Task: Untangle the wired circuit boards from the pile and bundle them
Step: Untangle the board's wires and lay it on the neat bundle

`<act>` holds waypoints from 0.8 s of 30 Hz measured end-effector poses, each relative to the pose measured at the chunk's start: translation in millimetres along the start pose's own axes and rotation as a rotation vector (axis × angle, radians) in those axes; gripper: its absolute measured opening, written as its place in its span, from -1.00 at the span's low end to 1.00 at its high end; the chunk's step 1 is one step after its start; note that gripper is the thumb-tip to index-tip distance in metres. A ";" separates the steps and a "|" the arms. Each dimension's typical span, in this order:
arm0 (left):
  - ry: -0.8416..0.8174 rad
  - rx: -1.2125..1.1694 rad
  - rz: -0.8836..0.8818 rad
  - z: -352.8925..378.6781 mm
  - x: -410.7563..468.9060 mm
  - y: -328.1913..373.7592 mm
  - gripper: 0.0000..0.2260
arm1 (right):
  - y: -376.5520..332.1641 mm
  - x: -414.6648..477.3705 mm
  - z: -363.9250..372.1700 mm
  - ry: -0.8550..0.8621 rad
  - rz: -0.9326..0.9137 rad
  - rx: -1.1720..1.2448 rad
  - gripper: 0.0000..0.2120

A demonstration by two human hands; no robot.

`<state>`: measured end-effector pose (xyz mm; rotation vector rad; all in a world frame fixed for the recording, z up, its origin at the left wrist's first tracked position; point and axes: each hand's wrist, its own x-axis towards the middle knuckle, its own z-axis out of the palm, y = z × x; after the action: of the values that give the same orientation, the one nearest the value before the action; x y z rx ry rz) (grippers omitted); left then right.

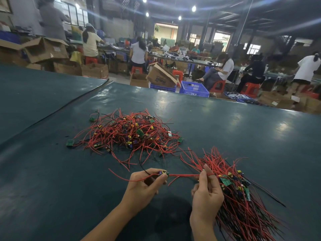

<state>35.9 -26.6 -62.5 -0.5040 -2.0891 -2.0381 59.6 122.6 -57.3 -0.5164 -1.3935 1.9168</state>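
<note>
Head view, nearest first.

Item: your right hand (206,190), fingers curled, with thumb and forefinger pinching red wires (184,175) where they meet the gathered bundle (239,197). The bundle fans out behind and to the right of that hand over the green table mat (52,188). Whether your palm also grips it cannot be told.

Item: your left hand (145,181), fingertips closed on one small circuit board (163,173). Its wires run taut across to your right hand.

Item: the tangled pile (132,134), further out on the mat, apart from both hands, with many boards left in it.

Handling, as judged: each board is light and rigid, and its upstanding parts and solder joints are probably fragile. The wires are thin, limp and prone to snag. Hold the board by its edges and draw the wires out gently; do not yank.
</note>
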 end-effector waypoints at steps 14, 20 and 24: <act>0.194 -0.314 -0.083 -5.6 10.4 10.1 -0.76 | -5.1 5.9 -2.5 -0.049 0.146 0.136 -0.75; -0.007 -0.568 -0.322 -7.1 10.9 8.8 -0.70 | -2.3 -3.4 5.7 -0.229 0.282 0.045 -0.71; -0.240 -0.571 -0.405 -2.2 3.3 6.7 -0.34 | -3.8 -23.9 16.0 -0.492 0.326 -0.012 -0.68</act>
<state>35.0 -28.4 -55.0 -0.4441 -1.8110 -2.9705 66.2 95.2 -50.2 -0.2979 -1.7068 2.4142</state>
